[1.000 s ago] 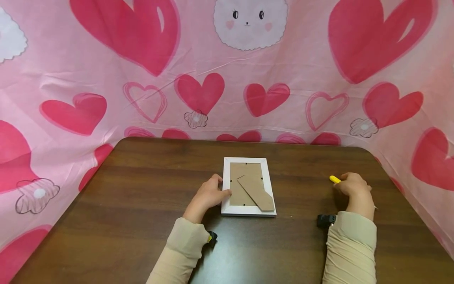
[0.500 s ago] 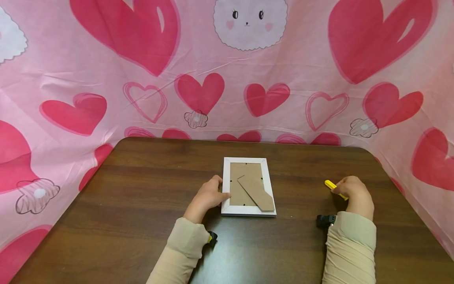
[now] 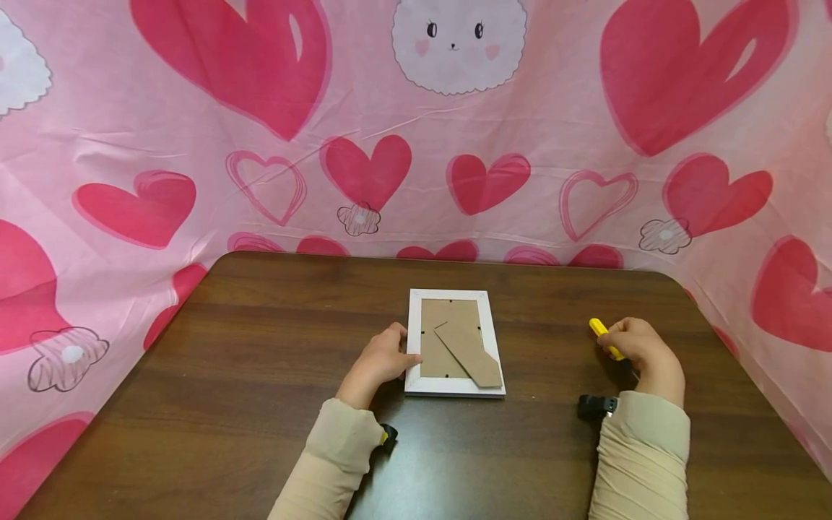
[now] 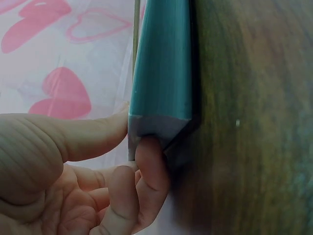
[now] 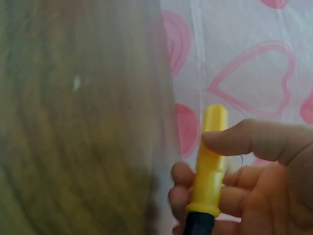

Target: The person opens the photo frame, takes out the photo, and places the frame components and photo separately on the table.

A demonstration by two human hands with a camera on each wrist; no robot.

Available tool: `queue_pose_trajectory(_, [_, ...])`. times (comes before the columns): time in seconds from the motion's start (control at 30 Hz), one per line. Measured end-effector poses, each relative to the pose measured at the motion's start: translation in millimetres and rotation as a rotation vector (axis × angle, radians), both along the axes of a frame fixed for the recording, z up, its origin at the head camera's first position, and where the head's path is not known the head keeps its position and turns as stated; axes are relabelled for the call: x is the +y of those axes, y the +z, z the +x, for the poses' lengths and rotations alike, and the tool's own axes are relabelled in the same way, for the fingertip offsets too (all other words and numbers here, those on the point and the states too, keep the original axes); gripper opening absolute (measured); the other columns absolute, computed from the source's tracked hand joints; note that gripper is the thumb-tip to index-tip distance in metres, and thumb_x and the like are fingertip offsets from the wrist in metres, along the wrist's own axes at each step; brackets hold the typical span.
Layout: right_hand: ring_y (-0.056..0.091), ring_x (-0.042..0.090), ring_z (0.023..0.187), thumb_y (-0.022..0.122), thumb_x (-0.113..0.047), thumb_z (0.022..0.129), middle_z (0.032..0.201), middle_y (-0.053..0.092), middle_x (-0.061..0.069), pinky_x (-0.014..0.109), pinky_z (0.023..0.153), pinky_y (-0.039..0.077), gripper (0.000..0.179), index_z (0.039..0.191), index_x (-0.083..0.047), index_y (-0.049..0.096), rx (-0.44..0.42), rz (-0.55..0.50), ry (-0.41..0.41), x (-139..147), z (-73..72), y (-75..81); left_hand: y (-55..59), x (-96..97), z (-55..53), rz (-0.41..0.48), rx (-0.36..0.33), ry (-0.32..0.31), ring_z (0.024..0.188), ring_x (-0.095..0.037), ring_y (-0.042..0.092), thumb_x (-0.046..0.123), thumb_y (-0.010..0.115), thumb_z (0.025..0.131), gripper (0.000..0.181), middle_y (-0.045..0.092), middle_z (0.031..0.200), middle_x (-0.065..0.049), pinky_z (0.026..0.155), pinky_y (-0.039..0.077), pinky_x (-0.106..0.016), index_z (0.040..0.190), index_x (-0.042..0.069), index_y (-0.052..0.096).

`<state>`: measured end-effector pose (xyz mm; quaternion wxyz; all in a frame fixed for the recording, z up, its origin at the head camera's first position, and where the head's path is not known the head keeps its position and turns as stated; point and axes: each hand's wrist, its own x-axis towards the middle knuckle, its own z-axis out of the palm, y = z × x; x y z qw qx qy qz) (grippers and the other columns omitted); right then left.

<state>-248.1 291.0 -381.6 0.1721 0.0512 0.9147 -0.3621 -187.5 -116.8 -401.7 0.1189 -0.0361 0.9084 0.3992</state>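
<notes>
A white picture frame [image 3: 414, 310] lies face down on the table, its brown backing board [image 3: 442, 347] and slanted stand leg [image 3: 477, 357] showing. At its left edge, my left hand [image 3: 380, 357] grips the frame with the thumb on top and fingers at the side. In the left wrist view the frame's edge [image 4: 161, 63] looks teal, and a finger tucks against its near end. Over to the right, my right hand [image 3: 643, 354] pinches a yellow-handled screwdriver [image 5: 210, 181] between thumb and fingers. Below the yellow handle comes a black section; its tip is hidden.
Both hands work over a dark brown wooden table [image 3: 260, 347] with rounded far corners. Behind and beside it hangs a pink cloth [image 3: 416, 108] printed with hearts. Small black wrist cameras sit below each hand.
My right hand has lifted the screwdriver and turned it, so more of the yellow handle shows, shifted slightly left. The left hand and picture frame have stayed in place.
</notes>
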Motion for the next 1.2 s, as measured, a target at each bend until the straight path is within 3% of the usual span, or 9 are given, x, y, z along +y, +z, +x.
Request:
queue_pose_trajectory(0.13, [0.054,0.015,0.066,0.054,-0.004,0.093,0.073,0.057,0.003,0.026,0.063,0.048,0.018,0.096,0.013,0.049,0.054,-0.081,-0.027,-6,0.1,1.2,-0.5,-0.1,-0.1,-0.002,0.003,0.001,0.061,-0.017,0.058,0.017,0.076,0.087,0.042,0.061,0.083,-0.011,0.061,0.045,-0.028,0.119,0.000,0.055])
queue_pose_trajectory(0.37, [0.056,0.012,0.074,0.044,-0.013,0.103,0.085,0.057,0.003,0.026,0.067,0.053,0.045,0.135,0.015,0.031,0.120,-0.214,-0.087,-21,-0.9,6.1,0.2,0.2,1.4,0.009,-0.005,0.002,0.057,-0.016,0.060,0.016,0.075,0.088,0.040,0.063,0.084,-0.011,0.059,0.047,-0.027,0.119,0.000,0.055])
queue_pose_trajectory(0.5, [0.058,0.009,0.072,0.042,-0.016,0.106,0.082,0.058,-0.004,0.024,0.068,0.056,0.041,0.138,0.010,0.035,0.157,-0.367,-0.110,-26,-1.4,9.6,1.2,-0.3,2.3,0.008,0.002,-0.007,0.056,-0.016,0.061,0.016,0.075,0.088,0.039,0.064,0.083,-0.011,0.059,0.047,-0.027,0.117,0.000,0.055])
queue_pose_trajectory(0.6, [0.060,0.008,0.067,0.049,-0.015,0.104,0.076,0.061,-0.005,0.021,0.065,0.056,0.025,0.124,0.000,0.046,0.227,-0.616,-0.213,-28,-0.6,13.1,1.7,-0.8,2.7,0.017,0.000,-0.008,0.057,-0.016,0.061,0.018,0.075,0.088,0.039,0.064,0.084,-0.011,0.059,0.047,-0.027,0.117,0.000,0.056])
queue_pose_trajectory(0.7, [0.062,0.011,0.062,0.059,-0.014,0.099,0.072,0.065,-0.001,0.022,0.061,0.057,0.013,0.107,-0.008,0.052,0.299,-0.962,-0.395,-28,0.6,18.9,1.7,-0.9,2.6,0.026,-0.010,-0.008,0.057,-0.017,0.060,0.020,0.075,0.087,0.039,0.062,0.082,-0.010,0.060,0.046,-0.028,0.116,0.001,0.056])
queue_pose_trajectory(0.83, [0.060,0.016,0.059,0.063,-0.024,0.097,0.070,0.063,0.006,0.025,0.056,0.055,0.019,0.098,-0.007,0.054,0.349,-1.290,-0.620,-27,2.1,26.4,1.7,-0.7,1.9,0.031,-0.024,-0.008,0.058,-0.019,0.057,0.022,0.075,0.088,0.039,0.060,0.079,-0.010,0.060,0.045,-0.028,0.115,0.002,0.056])
queue_pose_trajectory(0.9, [0.057,0.018,0.058,0.061,-0.031,0.097,0.069,0.060,0.008,0.026,0.054,0.052,0.025,0.094,-0.007,0.053,0.331,-1.419,-0.685,-24,2.9,28.7,1.5,-0.7,1.3,0.028,-0.026,-0.008,0.059,-0.019,0.057,0.023,0.075,0.088,0.040,0.060,0.080,-0.010,0.060,0.045,-0.029,0.115,0.002,0.056])
queue_pose_trajectory(1.0, [0.047,0.021,0.057,0.054,-0.041,0.098,0.067,0.054,0.010,0.030,0.054,0.041,0.036,0.090,-0.006,0.052,0.269,-1.621,-0.684,-20,4.4,29.3,1.2,-0.8,0.8,0.021,-0.029,-0.006,0.060,-0.019,0.058,0.024,0.075,0.088,0.040,0.060,0.080,-0.010,0.060,0.045,-0.029,0.115,0.002,0.055])
queue_pose_trajectory(1.2, [0.037,0.028,0.062,0.041,-0.068,0.093,0.069,0.047,0.014,0.040,0.061,0.026,0.070,0.083,-0.001,0.055,0.100,-1.965,-0.538,-15,4.9,28.8,1.4,-0.6,1.7,0.016,-0.044,0.007,0.061,-0.019,0.058,0.025,0.077,0.086,0.043,0.061,0.083,-0.011,0.060,0.046,-0.029,0.117,0.002,0.056])
